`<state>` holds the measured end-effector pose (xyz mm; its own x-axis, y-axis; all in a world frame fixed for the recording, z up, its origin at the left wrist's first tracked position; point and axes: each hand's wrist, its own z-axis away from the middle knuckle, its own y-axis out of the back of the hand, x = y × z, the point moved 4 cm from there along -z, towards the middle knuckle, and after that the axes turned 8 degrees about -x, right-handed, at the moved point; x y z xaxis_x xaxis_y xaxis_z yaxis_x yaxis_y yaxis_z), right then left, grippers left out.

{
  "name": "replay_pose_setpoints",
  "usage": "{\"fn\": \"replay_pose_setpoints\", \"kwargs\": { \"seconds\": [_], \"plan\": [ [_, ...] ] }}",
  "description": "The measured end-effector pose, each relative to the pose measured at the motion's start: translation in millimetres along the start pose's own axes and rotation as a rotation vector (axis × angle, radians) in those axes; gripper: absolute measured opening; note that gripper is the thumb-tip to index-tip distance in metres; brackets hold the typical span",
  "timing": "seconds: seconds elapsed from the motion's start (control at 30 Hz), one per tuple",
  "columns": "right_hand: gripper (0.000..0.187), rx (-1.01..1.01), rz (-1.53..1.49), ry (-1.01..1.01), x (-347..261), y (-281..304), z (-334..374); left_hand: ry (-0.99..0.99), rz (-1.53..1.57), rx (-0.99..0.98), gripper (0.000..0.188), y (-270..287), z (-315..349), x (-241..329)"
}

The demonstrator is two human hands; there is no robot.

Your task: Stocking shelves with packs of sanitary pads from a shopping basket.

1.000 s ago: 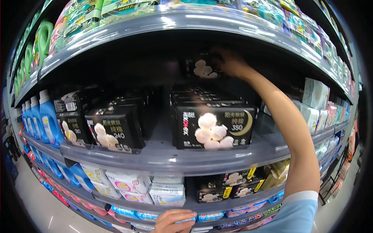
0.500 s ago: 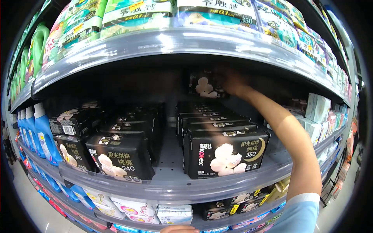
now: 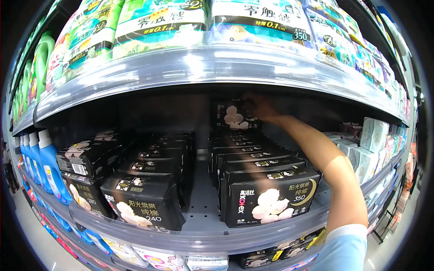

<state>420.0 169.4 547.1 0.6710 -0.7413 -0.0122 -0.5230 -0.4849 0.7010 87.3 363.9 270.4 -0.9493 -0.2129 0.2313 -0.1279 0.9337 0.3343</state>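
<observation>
My right arm reaches deep under the upper shelf, and my right hand [image 3: 261, 109] grips the top right side of a black sanitary pad pack [image 3: 233, 116] with white cotton-ball pictures. This pack stands upright at the back, at the top of a row of similar packs. I cannot tell whether it rests on them; shadow dims my fingers. At the front of that row stands a larger-looking black pad pack [image 3: 271, 203] with a gold crescent. My left hand is out of view.
Left of a bare strip runs another row of black pad packs [image 3: 140, 201], with one pack [image 3: 88, 156] lying on top beside it. Blue bottles [image 3: 50, 169] stand farther left. Pale packs [image 3: 374, 132] sit at right. A clear-fronted upper shelf edge [image 3: 199, 67] hangs low above my arm.
The view has shifted, so the shelves sit lower in the picture. The held pack is closer to the row's top. Fingers at the lower edge have left the view.
</observation>
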Motion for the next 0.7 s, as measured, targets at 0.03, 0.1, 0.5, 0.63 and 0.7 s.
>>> {"fn": "replay_pose_setpoints", "kwargs": {
  "seconds": [0.03, 0.1, 0.5, 0.63, 0.7],
  "plan": [
    [0.024, -0.002, -0.003, 0.000, -1.2, -1.2, -1.7, 0.004, -0.001, 0.000, 0.021, 0.3, -0.5, -1.0],
    [0.027, -0.123, -0.022, -0.045, -1.6, -8.0, -4.5, 0.020, -0.009, 0.010, 0.021, 1.4, -1.2, -2.7],
    [0.058, -0.204, 0.535, 0.110, -10.3, -15.3, 10.1, 0.046, -0.015, -0.009, 0.021, -8.4, -3.3, -10.1],
    [0.061, -0.278, 0.526, 0.149, -18.6, -10.7, 16.4, 0.038, -0.027, -0.016, 0.021, -11.8, -1.5, -9.8],
    [0.063, -0.285, 0.534, 0.218, -19.1, -11.2, 17.1, 0.035, -0.027, -0.015, 0.022, -12.5, -1.6, -7.9]
  ]
}}
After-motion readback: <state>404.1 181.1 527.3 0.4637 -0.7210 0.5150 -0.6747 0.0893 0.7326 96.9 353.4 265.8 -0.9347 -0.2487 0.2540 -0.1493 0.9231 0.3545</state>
